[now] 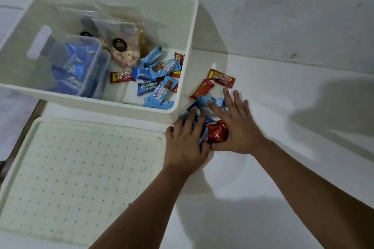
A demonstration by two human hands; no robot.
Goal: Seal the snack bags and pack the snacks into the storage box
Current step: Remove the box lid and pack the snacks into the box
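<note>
A white storage box (183, 78) stands on the white surface, holding clear zip bags of snacks (123, 46), a clear tub of blue packets (81, 66) and several loose wrapped snacks (159, 78). Just right of the box lies a small heap of blue and red snack packets (212, 105). My left hand (186, 143) lies over the heap's left side with its fingers spread on blue packets. From the right, my right hand (236, 125) presses flat on the heap, a red foil packet (217, 132) under its thumb. Two red packets (221, 77) lie beyond my fingers.
The box's white perforated lid (81, 167) lies flat in front of the box, left of my arms. A white wall rises close behind the surface.
</note>
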